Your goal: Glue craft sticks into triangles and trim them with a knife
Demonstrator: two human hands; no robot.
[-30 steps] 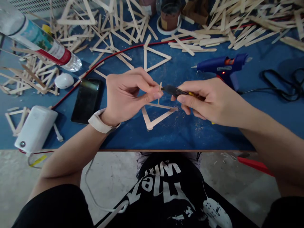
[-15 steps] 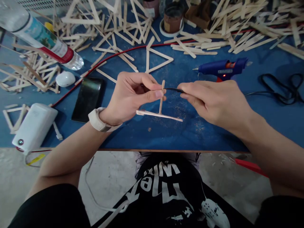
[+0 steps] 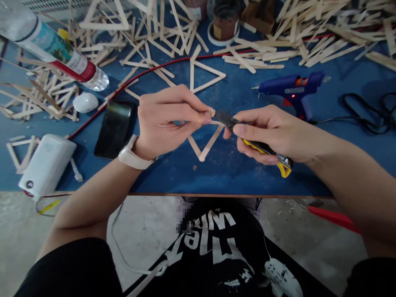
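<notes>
Above the blue desk [image 3: 173,173], near the glue gun [image 3: 291,88], the left hand [image 3: 167,119] pinches a pale stick triangle [image 3: 206,142] (three flat sticks) while the right hand [image 3: 266,134] grips a yellow-handled knife [image 3: 262,148] at its corner.

You've got a blue glue gun [image 3: 292,88], a black phone [image 3: 114,128], a water bottle [image 3: 52,49] and loose sticks [image 3: 309,37] all over that blue tabletop [image 3: 241,173].

stick triangle [image 3: 206,144]: I see pale wood
knife [image 3: 262,149]: yellow and black
tabletop [image 3: 235,173]: blue
glue gun [image 3: 292,88]: blue, orange trim
watch strap [image 3: 131,154]: I see cream
</notes>
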